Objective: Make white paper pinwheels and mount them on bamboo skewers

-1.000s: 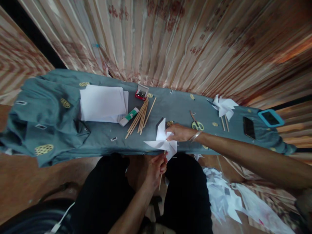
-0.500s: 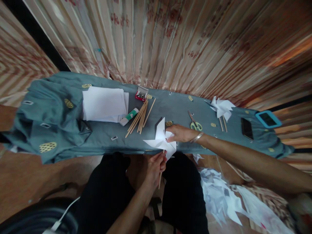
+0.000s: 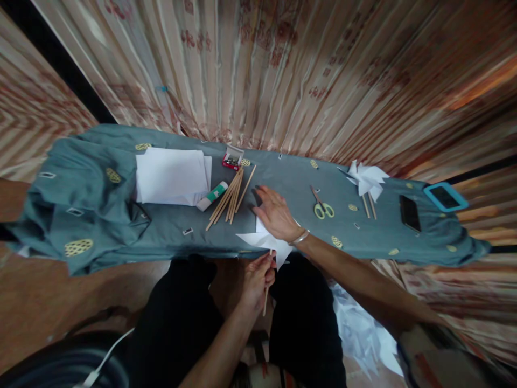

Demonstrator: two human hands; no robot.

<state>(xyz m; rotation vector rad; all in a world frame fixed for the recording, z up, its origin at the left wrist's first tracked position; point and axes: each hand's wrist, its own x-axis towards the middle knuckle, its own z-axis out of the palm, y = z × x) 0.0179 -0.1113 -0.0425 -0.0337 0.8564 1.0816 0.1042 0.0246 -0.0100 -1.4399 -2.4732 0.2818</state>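
My left hand (image 3: 258, 277) is closed around the wooden stick (image 3: 265, 302) of a white paper pinwheel (image 3: 258, 238), just off the table's front edge. Over the pinwheel's upper right part lies my right hand (image 3: 277, 213), its fingers stretched out toward the upper left. That hand covers the pinwheel's centre and some of its blades. Several loose wooden sticks (image 3: 228, 199) lie just left of the right hand. Beside them are a green and white glue stick (image 3: 212, 195) and a small red box of metal pins (image 3: 232, 159).
A stack of white paper (image 3: 172, 175) lies left on the cloth-covered table (image 3: 283, 178). To the right are scissors (image 3: 321, 206), finished pinwheels (image 3: 368, 180), a black phone (image 3: 409, 213) and a blue-framed device (image 3: 445, 197). White paper scraps (image 3: 363, 328) lie on the floor.
My right hand has moved left and slightly up from the pinwheel's right side, its fingers now extended over the blades. My left hand stays on the stick.
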